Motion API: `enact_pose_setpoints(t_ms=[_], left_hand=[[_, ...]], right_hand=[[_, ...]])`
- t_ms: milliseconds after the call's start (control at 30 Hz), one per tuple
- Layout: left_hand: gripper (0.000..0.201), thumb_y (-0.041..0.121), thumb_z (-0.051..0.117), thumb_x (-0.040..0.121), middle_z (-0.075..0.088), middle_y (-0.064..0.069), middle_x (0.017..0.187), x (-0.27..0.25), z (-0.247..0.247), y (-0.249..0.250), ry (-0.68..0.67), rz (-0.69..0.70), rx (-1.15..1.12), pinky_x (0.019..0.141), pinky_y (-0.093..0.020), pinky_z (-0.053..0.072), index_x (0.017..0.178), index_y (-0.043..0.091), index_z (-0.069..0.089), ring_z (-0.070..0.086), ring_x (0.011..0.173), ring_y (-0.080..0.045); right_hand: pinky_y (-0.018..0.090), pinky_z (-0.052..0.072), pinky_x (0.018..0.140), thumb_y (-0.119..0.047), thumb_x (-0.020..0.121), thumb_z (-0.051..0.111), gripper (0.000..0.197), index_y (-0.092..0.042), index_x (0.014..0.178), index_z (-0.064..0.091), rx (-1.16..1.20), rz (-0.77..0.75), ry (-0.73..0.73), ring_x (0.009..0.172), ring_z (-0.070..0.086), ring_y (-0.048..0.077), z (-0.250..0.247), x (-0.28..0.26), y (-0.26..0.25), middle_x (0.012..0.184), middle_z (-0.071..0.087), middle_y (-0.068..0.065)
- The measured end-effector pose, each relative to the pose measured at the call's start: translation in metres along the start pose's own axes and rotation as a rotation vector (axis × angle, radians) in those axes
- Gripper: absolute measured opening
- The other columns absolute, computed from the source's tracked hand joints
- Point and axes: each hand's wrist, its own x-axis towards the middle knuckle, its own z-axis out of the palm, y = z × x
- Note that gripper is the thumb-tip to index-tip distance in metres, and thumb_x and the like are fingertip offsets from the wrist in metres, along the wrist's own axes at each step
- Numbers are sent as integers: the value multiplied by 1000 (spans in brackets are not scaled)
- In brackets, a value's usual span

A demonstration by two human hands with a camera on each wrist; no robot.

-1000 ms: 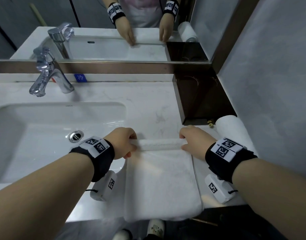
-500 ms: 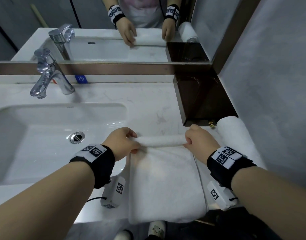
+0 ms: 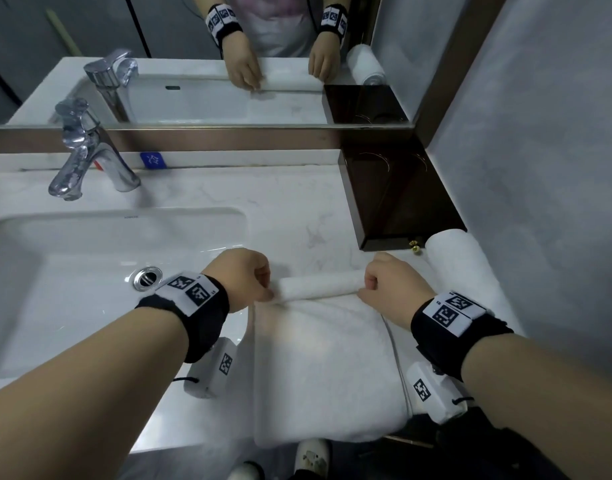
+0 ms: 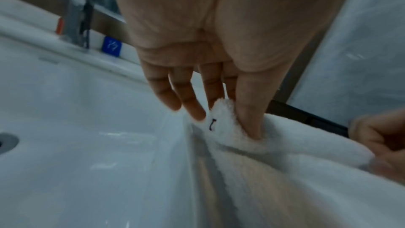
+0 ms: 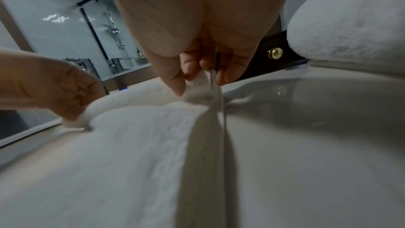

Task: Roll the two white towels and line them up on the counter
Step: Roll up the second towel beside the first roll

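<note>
A white towel [image 3: 325, 368] lies flat on the marble counter [image 3: 283, 216], its near end hanging over the front edge. Its far end is wound into a thin roll [image 3: 318, 287]. My left hand [image 3: 243, 280] pinches the roll's left end [image 4: 230, 124] between thumb and fingers. My right hand [image 3: 391, 282] pinches the right end [image 5: 201, 89] the same way. A second white towel [image 3: 460, 261], fully rolled, lies by the right wall, just right of my right hand, and fills the upper right as the rolled towel [image 5: 350, 29] in the right wrist view.
A sink basin [image 3: 100, 271] with a chrome tap [image 3: 86, 150] takes up the counter's left. A dark wooden tray [image 3: 398, 195] sits at the back right, touching the rolled towel's far end. A mirror [image 3: 228, 64] runs along the back; a grey wall [image 3: 540, 168] closes the right.
Both hands have turned the far end of the towel over toward me, so the roll has grown thicker and the flat part shorter. The rolled towel by the wall has not moved.
</note>
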Motion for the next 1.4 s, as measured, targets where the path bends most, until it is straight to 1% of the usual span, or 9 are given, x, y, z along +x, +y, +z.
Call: enact_pose_setpoints(t_ms=[167,400,500,633,767,933,1100,1300,1400], left_hand=[[33,19,74,71,55,12,86,4,2,8,-114,98,191,68,-30,48,91,34,52,55,80,-14],[24,2,47,75,43,2,91,-1,19,32,-146,125,329,70,-32,40,81,22,34,45,84,-23],[23,19,55,86,49,-1,112,-5,31,44,-137,148,242,85,-35,39,103,20,40,46,100,-25],[36,38,39,103,51,2,132,-1,38,53,-141,211,190,103,-39,35,137,29,44,46,122,-25],[34,30,52,98,54,-1,126,6,39,56,-192,219,156,100,-42,42,131,28,52,52,116,-25],[32,28,60,87,55,0,117,10,41,60,-213,182,159,87,-37,49,118,26,52,56,100,-22],[26,31,60,87,57,-1,113,14,42,60,-224,191,197,78,-34,47,110,25,47,57,94,-22],[42,39,57,93,50,-4,124,9,43,62,-257,204,284,94,-41,47,130,22,47,54,110,-26],[44,43,55,95,48,-6,124,7,46,63,-250,203,350,94,-42,47,130,18,47,53,111,-28]], right_hand=[[30,46,75,-35,87,63,30,-19,65,50,-31,2,-16,77,51,16,-2,-5,-6,88,45,-3],[30,45,78,-29,86,65,25,-14,70,52,-69,7,-41,83,53,20,-1,-13,-12,91,45,0],[31,46,79,-27,87,64,23,-13,73,53,-92,11,-35,86,55,23,2,-14,-14,92,44,1],[31,44,76,-27,89,61,21,-12,76,55,-128,8,-29,85,55,25,8,-16,-14,92,40,1],[27,38,71,-26,90,60,21,-9,77,59,-115,3,-10,80,52,22,11,-22,-12,90,40,1],[28,47,73,-24,84,64,15,-18,71,60,93,133,33,78,56,17,7,-37,-8,87,55,-2],[26,36,52,-26,82,62,31,-15,59,44,182,364,-73,56,48,14,6,-46,-6,59,49,-1],[37,54,70,-23,78,72,40,-13,56,40,318,496,-114,65,56,25,7,-50,-14,60,47,4],[30,45,59,-18,81,69,39,-14,59,37,281,483,-107,61,48,20,10,-49,-15,63,44,3]])
